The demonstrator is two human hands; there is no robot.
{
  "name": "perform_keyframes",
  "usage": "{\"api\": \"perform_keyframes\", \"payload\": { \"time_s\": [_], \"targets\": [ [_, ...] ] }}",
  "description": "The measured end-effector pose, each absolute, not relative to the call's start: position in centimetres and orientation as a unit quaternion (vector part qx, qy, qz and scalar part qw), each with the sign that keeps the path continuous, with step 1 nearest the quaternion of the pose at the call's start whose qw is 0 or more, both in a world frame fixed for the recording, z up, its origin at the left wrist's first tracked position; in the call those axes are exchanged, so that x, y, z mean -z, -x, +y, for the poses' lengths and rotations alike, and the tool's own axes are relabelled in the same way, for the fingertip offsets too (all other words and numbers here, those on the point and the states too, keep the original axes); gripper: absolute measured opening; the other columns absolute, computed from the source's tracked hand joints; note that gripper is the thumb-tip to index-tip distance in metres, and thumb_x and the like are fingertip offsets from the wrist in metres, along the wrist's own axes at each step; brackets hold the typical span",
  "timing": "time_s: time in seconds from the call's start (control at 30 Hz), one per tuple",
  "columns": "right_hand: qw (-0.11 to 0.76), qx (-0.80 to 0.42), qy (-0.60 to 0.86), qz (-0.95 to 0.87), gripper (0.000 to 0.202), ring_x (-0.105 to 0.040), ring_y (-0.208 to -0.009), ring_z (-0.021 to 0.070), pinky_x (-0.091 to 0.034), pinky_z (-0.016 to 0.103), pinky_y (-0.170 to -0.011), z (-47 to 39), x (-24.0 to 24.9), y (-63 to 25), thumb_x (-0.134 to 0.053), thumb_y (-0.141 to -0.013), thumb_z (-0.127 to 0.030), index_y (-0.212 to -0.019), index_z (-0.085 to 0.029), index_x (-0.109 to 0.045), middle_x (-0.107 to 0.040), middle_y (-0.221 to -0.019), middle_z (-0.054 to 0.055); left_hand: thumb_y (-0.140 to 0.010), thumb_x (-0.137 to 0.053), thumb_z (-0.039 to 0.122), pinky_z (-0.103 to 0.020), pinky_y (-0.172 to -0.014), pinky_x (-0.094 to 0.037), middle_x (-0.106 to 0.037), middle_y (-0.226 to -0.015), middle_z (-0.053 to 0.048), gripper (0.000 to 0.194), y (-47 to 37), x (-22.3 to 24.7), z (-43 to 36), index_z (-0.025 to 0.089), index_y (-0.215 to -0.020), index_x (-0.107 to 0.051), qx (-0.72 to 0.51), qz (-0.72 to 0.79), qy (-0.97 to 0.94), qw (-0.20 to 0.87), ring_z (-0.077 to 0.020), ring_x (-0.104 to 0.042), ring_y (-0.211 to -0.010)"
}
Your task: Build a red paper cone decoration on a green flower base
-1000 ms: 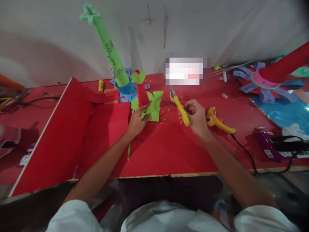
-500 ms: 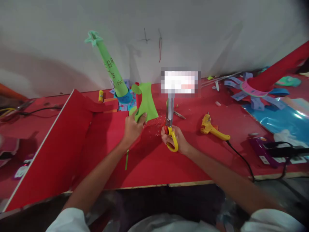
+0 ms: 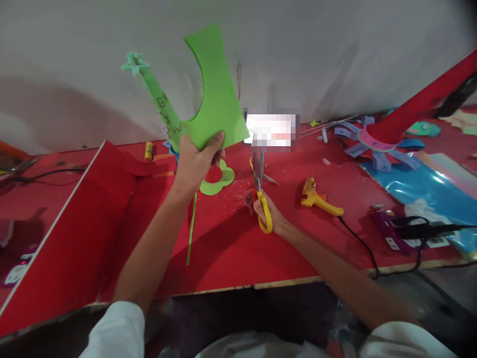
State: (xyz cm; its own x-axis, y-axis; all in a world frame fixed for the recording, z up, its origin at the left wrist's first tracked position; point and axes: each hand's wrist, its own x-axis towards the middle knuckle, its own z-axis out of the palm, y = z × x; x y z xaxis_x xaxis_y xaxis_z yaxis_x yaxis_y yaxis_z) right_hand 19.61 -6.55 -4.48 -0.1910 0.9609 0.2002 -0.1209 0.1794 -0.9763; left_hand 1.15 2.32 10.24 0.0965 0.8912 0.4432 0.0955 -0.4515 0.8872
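Observation:
My left hand pinches the lower edge of a green foam sheet that has a curved cutout on its left side, held up in front of the wall. Below it on the red table lies a green flower-shaped piece with a red centre. My right hand is closed on scissors with yellow and red handles, blades pointing away from me. A thin green strip lies left of the middle.
A green tube topped with a star stands at the back left, partly covered. To the right are a yellow glue gun, a purple power box and a red cone. A red board rises at left.
My left hand has raised the green sheet from the table, uncovering the flower-shaped piece. My right hand still holds the scissors in about the same place. The view has shifted slightly.

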Motion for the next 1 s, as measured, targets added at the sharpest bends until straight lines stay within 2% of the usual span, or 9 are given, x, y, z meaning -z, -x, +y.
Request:
{"api": "perform_keyframes", "payload": {
  "time_s": [0.2, 0.4, 0.53, 0.7, 1.0],
  "targets": [
    [0.458, -0.452, 0.451, -0.618, 0.068, -0.047, -0.062, 0.0129, -0.041, 0.027, -0.057, -7.3, 3.6, -20.3, -0.052, -0.084, -0.089, -0.092, -0.022, -0.057, -0.053, -0.073, -0.002, -0.096, -0.071, 0.044, -0.022, -0.044, -0.05, -0.062, -0.058, 0.001, 0.034, -1.1, -10.2, 0.9, 0.018, -0.075, -0.062, -0.55, 0.369, -0.661, 0.353, -0.0099, -0.059, -0.045],
    [0.433, -0.418, 0.479, -0.639, 0.069, -0.045, -0.058, 0.013, -0.04, 0.028, -0.055, -7.7, 2.6, -20.5, -0.049, -0.084, -0.091, -0.088, -0.022, -0.056, -0.05, -0.066, -0.003, -0.095, -0.071, 0.04, -0.022, -0.045, -0.052, -0.063, -0.054, -0.001, 0.036, -1.3, -9.9, 0.2, 0.017, -0.068, -0.062, -0.513, 0.381, -0.673, 0.372, -0.0104, -0.059, -0.044],
    [0.423, -0.407, 0.488, -0.646, 0.066, -0.048, -0.058, 0.0139, -0.04, 0.028, -0.056, -7.8, 2.1, -20.6, -0.049, -0.087, -0.088, -0.087, -0.022, -0.055, -0.051, -0.066, -0.002, -0.096, -0.069, 0.042, -0.023, -0.045, -0.051, -0.063, -0.052, -0.002, 0.042, -1.6, -10.0, -0.2, 0.018, -0.062, -0.061, -0.49, 0.37, -0.693, 0.378, -0.0107, -0.059, -0.043],
    [0.417, -0.389, 0.501, -0.651, 0.065, -0.051, -0.058, 0.0146, -0.04, 0.029, -0.057, -7.8, 1.8, -20.7, -0.049, -0.087, -0.087, -0.085, -0.022, -0.054, -0.054, -0.065, -0.001, -0.095, -0.069, 0.05, -0.022, -0.046, -0.052, -0.065, -0.054, -0.001, 0.045, -1.9, -9.9, -0.6, 0.018, -0.065, -0.062, -0.473, 0.375, -0.702, 0.378, -0.0103, -0.058, -0.045],
    [0.414, -0.383, 0.516, -0.645, 0.063, -0.052, -0.059, 0.015, -0.04, 0.029, -0.057, -8.0, 1.3, -20.7, -0.05, -0.087, -0.086, -0.084, -0.023, -0.053, -0.054, -0.066, -0.001, -0.096, -0.068, 0.045, -0.021, -0.046, -0.051, -0.065, -0.054, -0.002, 0.042, -2.1, -10.1, -0.8, 0.017, -0.064, -0.062, -0.467, 0.371, -0.698, 0.397, -0.0101, -0.059, -0.045]
  ]
}}
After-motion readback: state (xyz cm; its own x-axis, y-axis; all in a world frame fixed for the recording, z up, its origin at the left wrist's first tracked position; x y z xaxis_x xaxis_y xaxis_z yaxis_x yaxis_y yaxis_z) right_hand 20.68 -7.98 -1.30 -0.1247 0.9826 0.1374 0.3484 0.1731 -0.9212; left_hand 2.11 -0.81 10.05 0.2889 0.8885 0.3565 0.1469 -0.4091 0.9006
